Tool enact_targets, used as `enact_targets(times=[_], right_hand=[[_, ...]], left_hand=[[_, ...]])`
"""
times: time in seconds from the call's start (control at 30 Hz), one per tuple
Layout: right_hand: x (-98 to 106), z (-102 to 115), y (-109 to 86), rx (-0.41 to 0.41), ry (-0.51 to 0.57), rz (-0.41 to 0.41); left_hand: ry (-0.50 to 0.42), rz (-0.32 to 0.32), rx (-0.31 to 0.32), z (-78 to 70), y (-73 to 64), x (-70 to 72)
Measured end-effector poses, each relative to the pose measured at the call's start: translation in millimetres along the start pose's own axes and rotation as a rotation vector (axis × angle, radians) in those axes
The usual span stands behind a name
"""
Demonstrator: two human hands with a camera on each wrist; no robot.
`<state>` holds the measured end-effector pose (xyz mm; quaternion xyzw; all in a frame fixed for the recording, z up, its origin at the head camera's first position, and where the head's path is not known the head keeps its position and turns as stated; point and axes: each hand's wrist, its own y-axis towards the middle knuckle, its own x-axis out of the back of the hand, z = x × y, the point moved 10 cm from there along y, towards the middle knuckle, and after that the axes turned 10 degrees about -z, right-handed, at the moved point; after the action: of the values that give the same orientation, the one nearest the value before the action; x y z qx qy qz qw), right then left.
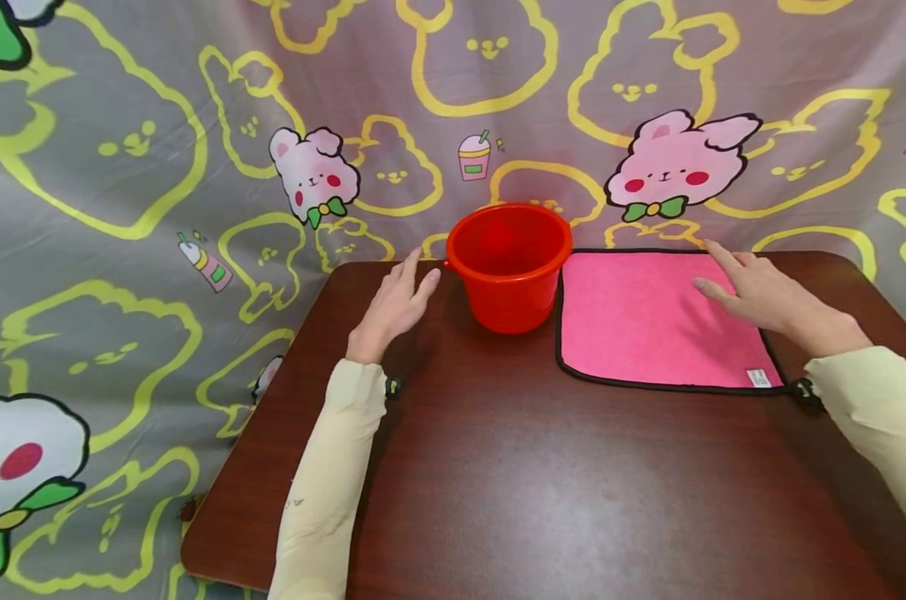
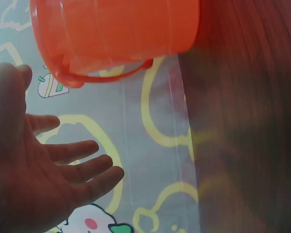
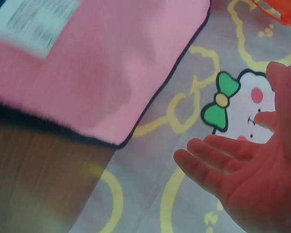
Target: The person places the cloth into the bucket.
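Head view showed the fingers (image 1: 410, 267) of the left hand (image 1: 391, 308) extended and holding nothing just beside the red bucket (image 1: 511, 304), those of the right hand (image 1: 771, 293) likewise above the pink cloth (image 1: 633, 325). Upright near the counter's (image 1: 535, 483) far edge, the bucket had its mouth facing up, its axis vertical; the cloth lay flat to its right, label (image 1: 758, 378) at the near right corner.

Bucket (image 1: 508, 302) and cloth (image 1: 640, 325) on table (image 1: 543, 475)

The bucket (image 1: 511, 296) stands near the bench's (image 1: 535, 475) far edge; the cloth (image 1: 633, 321) lies just right, along that edge.
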<state>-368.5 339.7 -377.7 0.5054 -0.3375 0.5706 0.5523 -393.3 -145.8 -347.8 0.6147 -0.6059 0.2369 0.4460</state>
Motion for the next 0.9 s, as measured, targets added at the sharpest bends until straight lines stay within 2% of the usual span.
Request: enact_targets(times=[0.27, 0.43, 0.6, 0.77, 0.9], right_hand=[[-15.7, 18.5, 13.4, 0.033, 0.059, 0.026], [-28.7, 28.6, 18.9, 0.029, 0.084, 0.066], [-38.1, 40.9, 25.3, 0.041, 0.101, 0.068], [-47.8, 49.2, 29.6, 0.035, 0.115, 0.080], [-58.1, 50.7, 30.1, 0.019, 0.110, 0.099]], left_hand=[[-0.095, -0.120, 0.040, -6.9, 4.1, -0.9], [-0.178, -0.195, 0.062, -18.7, 8.3, -3.0], [-0.266, -0.249, 0.081, -29.5, 10.3, -3.9], [-0.308, -0.288, 0.123, -34.5, 11.1, -9.3], [-0.332, -0.279, 0.136, -39.6, 11.5, -18.4]])
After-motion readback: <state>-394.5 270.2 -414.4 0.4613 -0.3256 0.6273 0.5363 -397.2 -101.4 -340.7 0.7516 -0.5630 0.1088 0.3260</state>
